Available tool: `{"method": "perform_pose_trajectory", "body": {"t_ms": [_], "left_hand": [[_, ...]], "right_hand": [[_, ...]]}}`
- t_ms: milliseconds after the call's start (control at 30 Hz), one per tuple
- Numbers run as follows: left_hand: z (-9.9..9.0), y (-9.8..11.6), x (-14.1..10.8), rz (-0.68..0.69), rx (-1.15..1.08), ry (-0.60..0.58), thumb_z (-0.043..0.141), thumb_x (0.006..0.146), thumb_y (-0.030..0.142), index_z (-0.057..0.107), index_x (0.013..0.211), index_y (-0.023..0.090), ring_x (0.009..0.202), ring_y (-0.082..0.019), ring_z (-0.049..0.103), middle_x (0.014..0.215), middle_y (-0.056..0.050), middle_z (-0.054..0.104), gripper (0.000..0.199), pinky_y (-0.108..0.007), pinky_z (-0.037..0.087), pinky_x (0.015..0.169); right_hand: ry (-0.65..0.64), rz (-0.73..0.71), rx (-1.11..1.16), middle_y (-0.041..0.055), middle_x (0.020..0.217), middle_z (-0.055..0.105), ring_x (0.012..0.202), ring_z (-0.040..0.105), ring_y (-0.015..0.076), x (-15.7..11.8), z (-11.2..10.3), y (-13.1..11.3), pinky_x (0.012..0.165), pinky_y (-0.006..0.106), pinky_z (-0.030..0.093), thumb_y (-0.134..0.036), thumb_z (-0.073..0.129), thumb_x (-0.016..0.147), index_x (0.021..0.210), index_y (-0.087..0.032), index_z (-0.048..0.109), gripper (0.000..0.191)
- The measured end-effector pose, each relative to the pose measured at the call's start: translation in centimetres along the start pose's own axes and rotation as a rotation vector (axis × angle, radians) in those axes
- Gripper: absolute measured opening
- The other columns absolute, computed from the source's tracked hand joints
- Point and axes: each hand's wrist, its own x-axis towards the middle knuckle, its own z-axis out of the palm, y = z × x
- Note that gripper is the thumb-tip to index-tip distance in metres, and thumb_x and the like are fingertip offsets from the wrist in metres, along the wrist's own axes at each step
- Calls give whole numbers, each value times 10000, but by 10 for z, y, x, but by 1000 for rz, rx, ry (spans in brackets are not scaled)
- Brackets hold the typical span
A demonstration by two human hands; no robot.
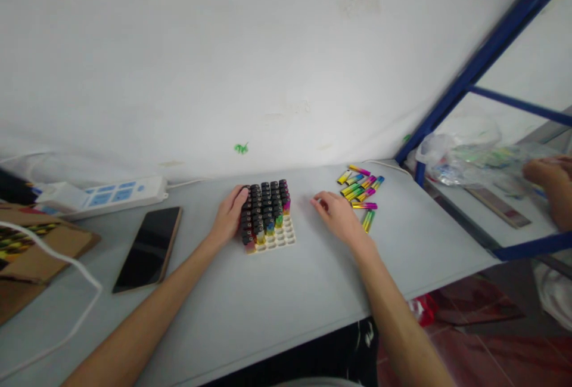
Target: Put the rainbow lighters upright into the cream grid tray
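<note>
A pale rack (281, 238) stands on the grey table, its front right holes showing. Rows of black-topped pieces (266, 202), which look like small lighters, fill the rest of it. Shiny coloured bodies show on the pieces along the edge of the rows. My left hand (229, 217) grips the left side of this filled rack, thumb near the top. Right of the rack, my right hand (335, 211) hovers with curled fingers and fingertips close together; whether anything is between them is hidden. Beyond it lie several loose shiny metallic sleeves (353, 190) in pink, yellow, green and blue.
A phone (149, 247) lies left of my left forearm. Behind it are a power strip (120, 193), a cardboard box (49, 250) and a white cable (84, 262). A blue metal frame (447, 101) bounds the right side; beyond it are plastic bags (469, 157) and another person's hand (552, 175).
</note>
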Motion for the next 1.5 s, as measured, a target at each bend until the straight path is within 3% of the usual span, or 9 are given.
{"method": "perform_pose_trajectory", "body": {"t_ms": [133,200,333,533,733,867,1067,1200,1500], "left_hand": [[-1,1,0,-3,24,-3,471,991,584,663,1018,212,945,-222,604,956,-16,678,419,-317,463,873],[-1,2,0,0,21,-10,467,992,580,657,1022,211,959,-224,601,968,-18,676,416,-315,458,881],[0,2,0,3,-6,-18,472,989,584,630,987,214,928,-217,588,948,-14,656,403,-307,456,854],[0,-2,1,4,-24,-17,488,987,595,624,978,217,916,-209,589,937,-11,651,401,-297,457,841],[0,2,2,3,-2,-1,489,972,594,624,959,210,893,-206,582,920,-14,643,408,-298,465,826],[0,4,2,-1,4,8,495,966,580,611,936,215,892,-206,568,910,-10,630,384,-296,457,821],[1,0,2,12,-19,-15,485,982,565,596,918,222,879,-200,552,886,-1,599,367,-292,439,816],[1,2,1,7,-14,-13,482,982,559,593,920,224,878,-201,550,893,0,596,359,-292,437,819],[0,8,-1,-6,19,-1,472,974,567,592,908,225,855,-204,558,878,-7,612,368,-301,460,793]], "right_hand": [[260,202,-41,98,900,753,815,689,230,-8,-32,58,792,344,499,-297,586,988,1002,-157,720,195],[290,252,-77,99,897,752,803,681,238,-17,-48,84,794,366,509,-345,624,948,995,-157,728,220],[116,290,-111,114,955,764,821,681,257,-35,-68,120,788,388,521,-481,724,858,938,-181,765,313],[-57,267,-15,101,897,768,803,669,252,-38,-68,132,736,363,503,-517,731,858,890,-210,776,311],[-26,259,106,96,903,765,759,652,221,-33,-55,126,691,339,499,-583,663,905,949,-189,722,400],[125,259,178,120,964,770,819,681,242,-31,-54,121,744,373,527,-608,637,921,999,-181,710,441],[326,245,598,115,1105,739,811,707,206,-15,-59,100,780,384,591,-575,741,845,1087,-191,709,455],[401,305,801,58,1029,737,839,703,199,9,-55,71,795,362,594,-520,833,751,1127,-231,706,492],[168,315,1268,41,1046,728,920,697,193,38,-22,-1,765,337,590,-642,726,831,1033,-262,609,446]]}}
